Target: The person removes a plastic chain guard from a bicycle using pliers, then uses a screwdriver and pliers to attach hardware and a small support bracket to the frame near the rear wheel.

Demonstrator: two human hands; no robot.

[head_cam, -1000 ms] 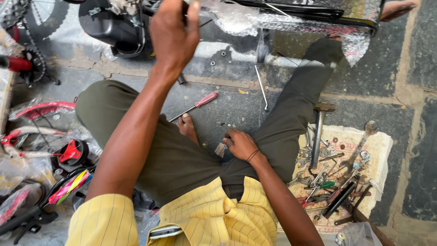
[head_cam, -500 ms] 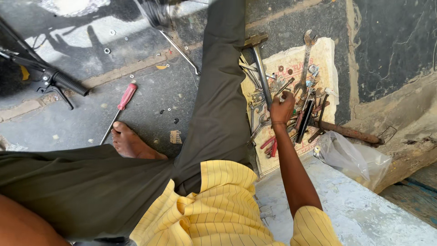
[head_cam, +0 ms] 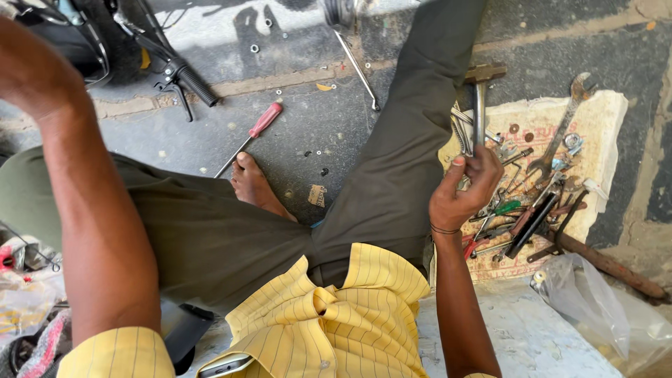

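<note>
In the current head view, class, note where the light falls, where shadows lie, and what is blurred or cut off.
Head view: daylight is brightest on the pale cloth and the plastic bag; dark shadows cross the pale ground patch at top; the left forearm looms large and soft; the left hand is cut off; the right hand gripping the hammer is sharp.
</note>
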